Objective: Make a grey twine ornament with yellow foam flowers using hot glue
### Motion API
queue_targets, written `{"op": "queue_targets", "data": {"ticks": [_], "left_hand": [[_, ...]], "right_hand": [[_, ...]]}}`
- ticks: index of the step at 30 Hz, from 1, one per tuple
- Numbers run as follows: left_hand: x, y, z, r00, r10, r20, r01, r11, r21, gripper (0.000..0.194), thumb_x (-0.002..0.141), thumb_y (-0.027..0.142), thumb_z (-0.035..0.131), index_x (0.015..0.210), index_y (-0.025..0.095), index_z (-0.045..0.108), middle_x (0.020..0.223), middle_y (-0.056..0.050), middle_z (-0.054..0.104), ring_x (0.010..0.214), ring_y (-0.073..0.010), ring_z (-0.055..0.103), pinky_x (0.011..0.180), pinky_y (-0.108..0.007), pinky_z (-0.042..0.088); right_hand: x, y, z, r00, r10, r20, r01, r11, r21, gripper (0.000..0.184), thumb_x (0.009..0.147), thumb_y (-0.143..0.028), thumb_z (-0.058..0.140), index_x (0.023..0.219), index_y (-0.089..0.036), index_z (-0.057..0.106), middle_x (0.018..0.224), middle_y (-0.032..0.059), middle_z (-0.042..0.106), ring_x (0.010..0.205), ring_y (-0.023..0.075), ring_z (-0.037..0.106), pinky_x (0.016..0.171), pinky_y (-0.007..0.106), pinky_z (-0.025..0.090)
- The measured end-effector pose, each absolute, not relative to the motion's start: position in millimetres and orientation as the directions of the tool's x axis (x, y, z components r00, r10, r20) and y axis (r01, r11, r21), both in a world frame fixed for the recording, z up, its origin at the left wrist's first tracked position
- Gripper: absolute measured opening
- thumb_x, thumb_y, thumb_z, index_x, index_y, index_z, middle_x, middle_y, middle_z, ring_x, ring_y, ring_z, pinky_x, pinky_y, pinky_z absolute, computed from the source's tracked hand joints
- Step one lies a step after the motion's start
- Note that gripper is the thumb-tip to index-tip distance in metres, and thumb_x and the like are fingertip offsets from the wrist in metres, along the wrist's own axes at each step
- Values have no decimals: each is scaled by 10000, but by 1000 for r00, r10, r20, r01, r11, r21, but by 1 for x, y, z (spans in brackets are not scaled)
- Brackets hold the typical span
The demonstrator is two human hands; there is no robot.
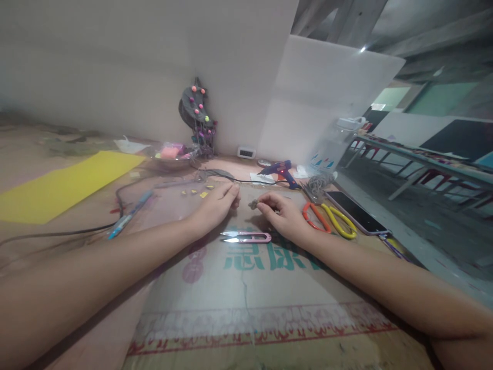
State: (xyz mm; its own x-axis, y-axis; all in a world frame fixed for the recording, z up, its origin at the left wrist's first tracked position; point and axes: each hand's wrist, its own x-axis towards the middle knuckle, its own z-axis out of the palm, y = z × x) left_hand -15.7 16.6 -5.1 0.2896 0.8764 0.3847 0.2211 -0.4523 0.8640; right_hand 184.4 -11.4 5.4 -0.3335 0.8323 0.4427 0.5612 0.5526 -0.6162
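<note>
My right hand (284, 217) is closed, its thumb and forefinger pinching a small grey-brown lump (253, 204) that looks like knotted yarn. To its left, my left hand (216, 206) has thumb and fingers pressed together; whatever lies between them is hidden. A gap separates the two hands. Just below them lie pink thread snips (250, 237), blades pointing left, on a printed cardboard sheet (215, 288). Orange-and-yellow-handled scissors (331, 220) rest beside my right wrist. Tiny yellow scraps (203, 195) are scattered by my left hand.
Behind the hands sits a blue glue gun (279, 172) with a red light and a cord. A phone (358, 213), grey yarn (321, 185) and a clear bottle (333, 144) stand right. A yellow sheet (69, 190), pen (130, 215) and bowl (173, 156) are left; a crescent decoration (195, 110) leans behind.
</note>
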Motion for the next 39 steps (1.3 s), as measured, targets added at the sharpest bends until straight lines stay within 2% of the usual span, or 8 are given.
{"op": "queue_targets", "data": {"ticks": [3,7,12,16,21,26,32,39], "left_hand": [[-16,14,-1,290,883,369,264,-445,856,362,939,440,380,782,178,574,713,-12,593,681,-150,570,606,-249,444],[-15,10,5,283,893,351,352,-437,828,246,889,346,496,788,165,628,786,-26,647,743,-158,597,687,-264,455],[-14,7,8,273,906,323,350,-406,844,152,833,293,572,811,165,650,817,-28,677,747,-162,614,693,-271,456],[-14,5,10,269,909,319,363,-402,841,154,801,306,604,802,157,645,808,-35,674,759,-172,608,701,-286,456],[-15,7,9,270,894,359,367,-440,820,183,793,339,606,799,158,633,804,-34,668,767,-179,608,706,-294,469],[-14,9,7,253,906,338,367,-413,833,148,814,259,565,879,170,663,868,-42,703,813,-185,640,754,-300,486],[-14,8,5,292,900,323,327,-411,851,231,838,189,480,974,168,665,906,-54,726,855,-185,669,804,-316,507],[-13,3,12,262,912,314,367,-395,842,152,787,188,572,881,164,689,879,-47,724,788,-173,651,759,-290,503]], "right_hand": [[185,-11,5,-341,831,439,580,553,-598,156,890,-319,523,904,-183,599,749,13,633,665,138,562,611,259,423],[185,-11,5,-341,838,427,596,544,-591,176,891,-333,523,912,-181,609,746,13,640,648,135,556,592,254,410],[185,-12,6,-353,828,435,614,556,-560,177,890,-334,526,911,-185,620,734,10,635,625,129,536,568,246,396],[185,-12,6,-363,815,452,623,573,-533,174,891,-331,522,901,-188,622,748,16,638,645,134,543,577,246,402],[185,-12,7,-376,810,450,622,581,-524,166,891,-323,521,903,-191,621,746,14,644,643,134,550,585,246,411],[184,-14,8,-389,801,455,622,592,-511,157,883,-309,530,901,-186,626,718,9,640,629,131,546,585,241,412],[183,-14,10,-398,797,454,632,597,-494,142,878,-288,531,897,-187,629,708,5,642,614,127,543,584,238,413],[183,-15,9,-424,785,453,633,614,-471,145,885,-291,525,896,-191,630,690,0,641,605,125,547,587,238,415]]}}
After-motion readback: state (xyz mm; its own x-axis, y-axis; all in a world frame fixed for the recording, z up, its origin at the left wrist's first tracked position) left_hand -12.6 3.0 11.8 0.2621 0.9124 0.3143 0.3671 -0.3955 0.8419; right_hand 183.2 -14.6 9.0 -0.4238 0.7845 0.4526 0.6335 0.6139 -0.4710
